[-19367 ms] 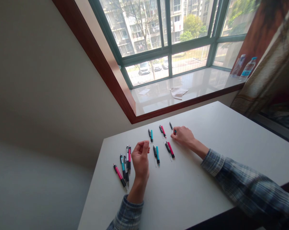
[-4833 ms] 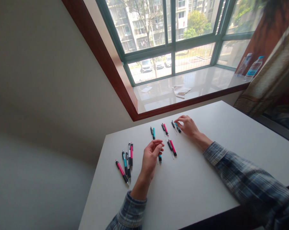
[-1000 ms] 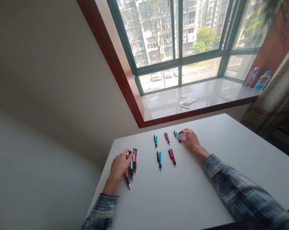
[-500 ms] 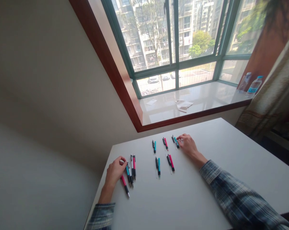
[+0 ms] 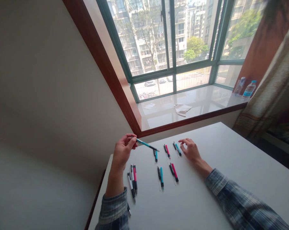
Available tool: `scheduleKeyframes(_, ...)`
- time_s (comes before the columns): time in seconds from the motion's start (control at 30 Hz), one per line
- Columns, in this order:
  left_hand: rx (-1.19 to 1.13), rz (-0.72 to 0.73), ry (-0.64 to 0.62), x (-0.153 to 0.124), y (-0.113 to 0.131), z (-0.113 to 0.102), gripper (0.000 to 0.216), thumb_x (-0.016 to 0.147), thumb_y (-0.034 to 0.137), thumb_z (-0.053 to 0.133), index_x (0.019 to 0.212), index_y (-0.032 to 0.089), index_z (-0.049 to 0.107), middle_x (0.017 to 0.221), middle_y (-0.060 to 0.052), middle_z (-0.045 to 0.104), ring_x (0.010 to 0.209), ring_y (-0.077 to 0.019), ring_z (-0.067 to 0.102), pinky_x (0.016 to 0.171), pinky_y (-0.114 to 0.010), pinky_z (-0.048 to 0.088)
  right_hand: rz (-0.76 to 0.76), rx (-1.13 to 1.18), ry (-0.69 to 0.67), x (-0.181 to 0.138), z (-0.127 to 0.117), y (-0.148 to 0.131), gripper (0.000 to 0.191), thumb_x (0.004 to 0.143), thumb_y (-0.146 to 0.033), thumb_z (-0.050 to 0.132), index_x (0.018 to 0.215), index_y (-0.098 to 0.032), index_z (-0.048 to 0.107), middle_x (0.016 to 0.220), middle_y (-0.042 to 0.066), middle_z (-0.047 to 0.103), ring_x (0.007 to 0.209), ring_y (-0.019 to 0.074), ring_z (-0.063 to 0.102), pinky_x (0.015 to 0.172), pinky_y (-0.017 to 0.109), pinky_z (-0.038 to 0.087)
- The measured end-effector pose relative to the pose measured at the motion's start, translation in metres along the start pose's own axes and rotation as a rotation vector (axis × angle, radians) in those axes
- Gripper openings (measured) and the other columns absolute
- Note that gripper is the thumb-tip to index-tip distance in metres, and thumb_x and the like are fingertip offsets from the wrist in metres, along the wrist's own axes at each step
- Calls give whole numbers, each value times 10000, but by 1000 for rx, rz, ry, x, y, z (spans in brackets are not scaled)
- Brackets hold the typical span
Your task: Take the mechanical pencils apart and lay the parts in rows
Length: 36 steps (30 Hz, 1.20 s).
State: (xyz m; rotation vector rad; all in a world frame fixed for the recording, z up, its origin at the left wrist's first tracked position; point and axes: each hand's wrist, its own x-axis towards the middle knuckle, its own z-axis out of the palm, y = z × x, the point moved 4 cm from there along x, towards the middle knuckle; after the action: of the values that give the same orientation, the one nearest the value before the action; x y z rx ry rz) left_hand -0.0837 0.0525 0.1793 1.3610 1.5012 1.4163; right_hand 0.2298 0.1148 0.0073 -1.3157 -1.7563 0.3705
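Raised over the far left of the table, my left hand point(image 5: 125, 148) pinches a teal pen point(image 5: 145, 144) by one end, its dark tip slanting down to the right. My right hand point(image 5: 189, 149) rests by the table's back part, fingers apart and holding nothing. Just left of its fingertips lies a black-and-teal pair of pens point(image 5: 178, 149). Two more pairs, pink-and-black pens point(image 5: 167, 150) and teal-and-black pens point(image 5: 160, 177), lie nearby, with pink-and-black pens point(image 5: 174, 172) in the front row. White and pink pens point(image 5: 134, 177) lie below my left hand. My left sleeve partly covers another pen point(image 5: 128, 209).
The white table point(image 5: 189, 204) meets the wall under a window sill point(image 5: 158, 118). On the sill are a crumpled cloth or tissue point(image 5: 182, 109) and two plastic bottles, one with a blue cap point(image 5: 249, 90). A curtain point(image 5: 261, 92) hangs at right.
My left hand has lifted the teal pen from the left group and carried it up and to the right. My right hand has come slightly away from the teal pen beside it, fingers spreading.
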Motion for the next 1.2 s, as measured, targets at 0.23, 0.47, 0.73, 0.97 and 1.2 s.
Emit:
scheduleKeyframes(0.23,-294,121,-4,-5,25,68,238,825,375,785,927,176,705,771,-16,709,724,-136,655,733,-248,521,-93,153,-31,6,-6,-37,302,1026,-371,521,1173,-192,714,948,80,705,859,236,614,844,393,507)
scheduleKeyframes(0.47,-384,102,-24,-17,33,82,200,838,344,799,888,171,712,823,-20,724,780,-150,686,794,-280,545,-107,663,-133,32,-42,-135,444,1074,-484,430,1406,-239,596,1201,100,683,1088,244,629,911,383,516)
scheduleKeyframes(0.73,-272,144,-245,-26,45,89,215,882,374,767,865,177,681,862,-35,726,834,-187,681,801,-316,537,-53,1127,-183,62,-67,-198,274,1028,-435,573,1123,-207,692,863,28,606,791,166,578,748,311,506)
scheduleKeyframes(0.97,-271,189,-228,-22,50,63,370,1004,481,577,1232,231,726,1128,-85,730,1020,-214,650,835,-309,520,159,1290,-521,53,-76,-206,258,1045,-378,541,1098,-161,670,683,-58,307,534,86,248,471,240,215)
scheduleKeyframes(1.2,-545,144,-319,-30,51,73,422,998,516,581,1242,221,758,1231,-119,741,1154,-274,652,979,-383,502,240,1375,-800,42,-45,-210,302,1065,-440,517,976,-162,597,628,-84,329,490,61,215,444,212,189)
